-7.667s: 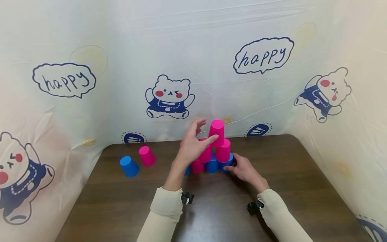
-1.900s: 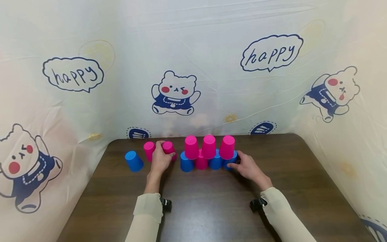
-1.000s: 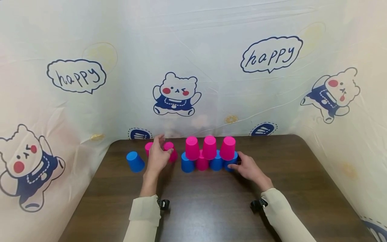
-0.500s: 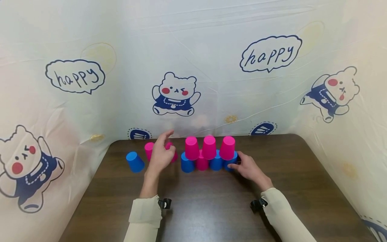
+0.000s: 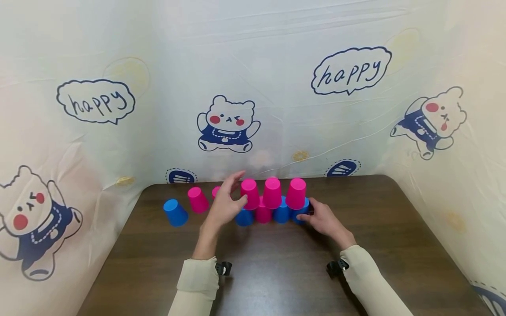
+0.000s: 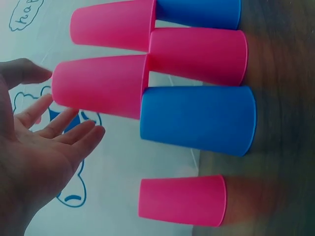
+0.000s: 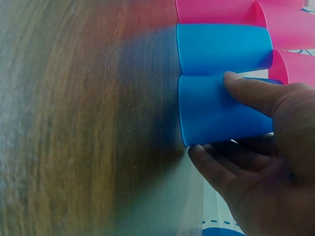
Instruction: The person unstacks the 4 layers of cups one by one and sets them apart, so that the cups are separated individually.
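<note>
Upside-down plastic cups form two rows on the table: blue and pink below, three pink above. My left hand [image 5: 223, 206] is at the left upper pink cup [image 5: 250, 189], its fingers spread behind and beside it. In the left wrist view, the thumb is close to that pink cup's [image 6: 101, 86] closed end; whether it touches is unclear. My right hand [image 5: 326, 219] grips the rightmost lower blue cup [image 7: 211, 110], thumb on the near side and fingers on the outer side.
Left of the rows stand a loose blue cup [image 5: 175, 213], a pink cup [image 5: 198, 200] and another pink cup [image 6: 182, 200], mostly behind my left hand in the head view. A printed curtain [image 5: 276, 131] closes off the table's [image 5: 284, 272] back and sides.
The pink cup held atop the stack earlier now stands on the table at left. My left hand has let it go and moved right to the upper row. My right hand stays in place.
</note>
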A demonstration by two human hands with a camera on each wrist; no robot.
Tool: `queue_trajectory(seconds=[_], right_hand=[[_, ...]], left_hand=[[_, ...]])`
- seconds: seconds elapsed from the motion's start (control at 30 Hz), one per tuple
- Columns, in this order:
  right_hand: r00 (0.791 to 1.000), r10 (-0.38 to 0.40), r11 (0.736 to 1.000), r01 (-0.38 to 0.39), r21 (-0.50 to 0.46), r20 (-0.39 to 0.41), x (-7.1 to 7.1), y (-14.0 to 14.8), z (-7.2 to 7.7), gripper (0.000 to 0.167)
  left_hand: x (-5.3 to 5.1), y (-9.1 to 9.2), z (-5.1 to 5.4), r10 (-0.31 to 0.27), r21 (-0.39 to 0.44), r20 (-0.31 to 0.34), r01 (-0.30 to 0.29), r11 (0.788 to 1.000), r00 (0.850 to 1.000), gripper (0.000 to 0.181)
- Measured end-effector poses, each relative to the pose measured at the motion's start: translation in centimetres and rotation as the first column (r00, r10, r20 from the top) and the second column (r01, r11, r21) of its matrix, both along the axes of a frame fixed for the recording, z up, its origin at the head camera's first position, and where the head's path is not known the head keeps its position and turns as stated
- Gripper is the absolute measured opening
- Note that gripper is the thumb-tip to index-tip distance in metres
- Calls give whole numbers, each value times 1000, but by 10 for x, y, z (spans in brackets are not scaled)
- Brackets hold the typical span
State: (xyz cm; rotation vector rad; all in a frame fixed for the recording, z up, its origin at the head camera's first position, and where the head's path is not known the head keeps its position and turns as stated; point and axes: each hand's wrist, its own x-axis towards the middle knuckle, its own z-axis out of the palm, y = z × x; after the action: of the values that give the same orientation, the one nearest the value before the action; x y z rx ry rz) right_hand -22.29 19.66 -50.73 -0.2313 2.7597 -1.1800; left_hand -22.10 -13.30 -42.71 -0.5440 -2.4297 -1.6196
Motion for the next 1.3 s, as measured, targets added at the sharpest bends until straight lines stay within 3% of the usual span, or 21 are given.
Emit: queue_trajectory(seconds=[0.3,0.73,1.3], right_hand=[[1000,-9,1000,9,-7,15,0,-1,1,54],[1000,-8,1000,8,-9,22,1,-2,3,53],[1000,-8,1000,8,-6,13,0,-2,0,54]], left_hand=[[-3,10,-8,29,-68,55,-25,997,998,83],[-4,16,-14,84,-87,120,-74,993,989,88],[-1,15,-9,123,-65,142,-115,991,982,80]])
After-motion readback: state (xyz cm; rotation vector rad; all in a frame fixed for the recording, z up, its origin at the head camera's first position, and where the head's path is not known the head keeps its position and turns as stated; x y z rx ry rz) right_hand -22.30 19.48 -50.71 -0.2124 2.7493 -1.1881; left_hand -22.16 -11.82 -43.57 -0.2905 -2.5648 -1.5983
